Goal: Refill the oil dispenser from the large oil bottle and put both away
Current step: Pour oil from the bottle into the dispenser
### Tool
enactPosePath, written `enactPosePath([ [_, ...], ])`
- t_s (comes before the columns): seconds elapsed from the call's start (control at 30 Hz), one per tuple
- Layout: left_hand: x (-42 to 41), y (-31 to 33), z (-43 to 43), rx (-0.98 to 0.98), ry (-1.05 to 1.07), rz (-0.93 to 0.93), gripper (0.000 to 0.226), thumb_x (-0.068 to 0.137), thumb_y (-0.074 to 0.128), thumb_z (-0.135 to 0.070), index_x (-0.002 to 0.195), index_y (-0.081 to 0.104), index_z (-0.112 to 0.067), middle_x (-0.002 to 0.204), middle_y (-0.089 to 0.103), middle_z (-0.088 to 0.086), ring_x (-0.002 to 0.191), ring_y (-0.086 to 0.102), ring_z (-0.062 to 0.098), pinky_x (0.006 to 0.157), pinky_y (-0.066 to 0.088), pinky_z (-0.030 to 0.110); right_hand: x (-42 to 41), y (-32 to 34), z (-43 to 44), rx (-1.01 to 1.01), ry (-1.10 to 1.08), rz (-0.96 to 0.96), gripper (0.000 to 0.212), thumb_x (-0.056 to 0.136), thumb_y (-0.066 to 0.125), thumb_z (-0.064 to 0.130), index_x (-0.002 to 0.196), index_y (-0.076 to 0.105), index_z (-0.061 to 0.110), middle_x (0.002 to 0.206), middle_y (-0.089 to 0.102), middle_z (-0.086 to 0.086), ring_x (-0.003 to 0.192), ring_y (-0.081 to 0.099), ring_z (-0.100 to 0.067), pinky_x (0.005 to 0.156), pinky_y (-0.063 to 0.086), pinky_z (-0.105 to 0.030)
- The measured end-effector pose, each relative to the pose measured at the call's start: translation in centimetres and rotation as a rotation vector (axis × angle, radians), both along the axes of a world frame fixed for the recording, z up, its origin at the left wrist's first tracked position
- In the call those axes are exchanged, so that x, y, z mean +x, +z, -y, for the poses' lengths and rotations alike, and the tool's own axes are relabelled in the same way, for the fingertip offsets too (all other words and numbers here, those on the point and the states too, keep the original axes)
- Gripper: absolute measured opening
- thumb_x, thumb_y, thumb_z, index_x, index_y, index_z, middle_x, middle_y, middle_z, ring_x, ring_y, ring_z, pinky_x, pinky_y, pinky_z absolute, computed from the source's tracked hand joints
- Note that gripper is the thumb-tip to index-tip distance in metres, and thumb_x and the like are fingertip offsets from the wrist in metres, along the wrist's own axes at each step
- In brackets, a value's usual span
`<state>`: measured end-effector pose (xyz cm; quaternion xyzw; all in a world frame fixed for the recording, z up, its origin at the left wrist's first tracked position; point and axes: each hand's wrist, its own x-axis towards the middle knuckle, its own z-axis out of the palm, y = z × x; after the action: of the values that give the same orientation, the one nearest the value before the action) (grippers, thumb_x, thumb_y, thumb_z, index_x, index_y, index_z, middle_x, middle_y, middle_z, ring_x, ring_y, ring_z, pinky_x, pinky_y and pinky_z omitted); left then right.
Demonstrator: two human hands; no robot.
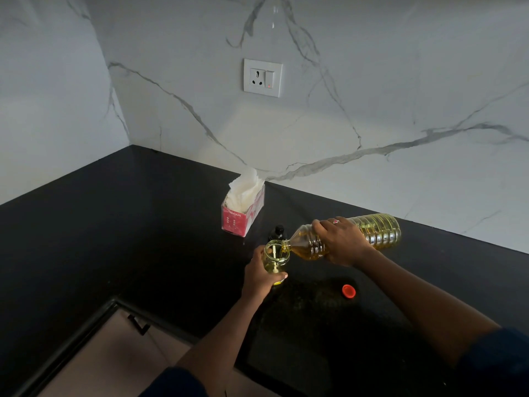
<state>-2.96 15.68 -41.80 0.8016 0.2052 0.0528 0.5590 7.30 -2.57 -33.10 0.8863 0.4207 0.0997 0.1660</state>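
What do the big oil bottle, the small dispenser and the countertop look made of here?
Large oil bottle: clear ribbed plastic, likely PET, with yellow oil showing through. Oil dispenser: clear and glossy with a thick rim, probably glass, though hard plastic is possible. Countertop: dark polished stone, perhaps granite, with fine speckles where light falls.

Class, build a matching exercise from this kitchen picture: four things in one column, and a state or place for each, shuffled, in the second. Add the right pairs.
Things
1. large oil bottle
2. oil dispenser
3. red cap
4. tissue box

States or places
A. lying loose on the counter
B. tilted, held in the right hand
C. standing near the wall
D. open-topped, held in the left hand

Pairs: 1-B, 2-D, 3-A, 4-C
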Motion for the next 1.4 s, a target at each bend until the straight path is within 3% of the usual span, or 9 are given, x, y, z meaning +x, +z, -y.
enactPosePath([
  [0.33,0.04,-0.13,0.03,-0.016,0.003,-0.001,0.080,0.063,0.082,-0.010,0.129,0.039,-0.020,0.125,0.054,0.001,0.109,0.051,0.012,0.085,0.040,0.021,-0.08,0.23,0.00,0.011,0.019,0.005,0.078,0.068,0.075,0.039,0.131,0.043,0.006,0.116,0.062,-0.011,0.102,0.061,-0.029,0.094,0.045,-0.041],
  [0.87,0.00,-0.39,0.04,-0.037,0.004,0.010,0.082,0.063,0.082,-0.010,0.131,0.037,-0.020,0.129,0.051,0.003,0.117,0.050,0.018,0.090,0.042,0.025,0.07,0.21,-0.04,0.000,0.018,0.005,0.082,0.064,0.078,0.039,0.131,0.044,0.006,0.115,0.063,-0.012,0.100,0.062,-0.030,0.092,0.046,-0.041],
  [1.07,0.01,-0.63,-0.03,-0.025,0.001,0.008,0.083,0.063,0.082,-0.011,0.131,0.037,-0.021,0.127,0.052,0.001,0.104,0.045,0.006,0.087,0.040,0.021,0.32,0.05,-0.13,-0.025,0.019,-0.005,0.081,0.072,0.070,0.042,0.136,0.033,0.008,0.126,0.055,-0.011,0.112,0.055,-0.028,0.100,0.040,-0.041],
  [1.4,0.17,-0.63,-0.06,-0.015,-0.001,-0.006,0.084,0.063,0.082,-0.012,0.132,0.036,-0.020,0.129,0.050,0.003,0.119,0.049,0.019,0.096,0.042,0.030,0.25,0.08,-0.08,-0.004,0.024,-0.002,0.081,0.064,0.077,0.039,0.130,0.043,0.005,0.116,0.062,-0.013,0.100,0.061,-0.030,0.093,0.046,-0.042],
])
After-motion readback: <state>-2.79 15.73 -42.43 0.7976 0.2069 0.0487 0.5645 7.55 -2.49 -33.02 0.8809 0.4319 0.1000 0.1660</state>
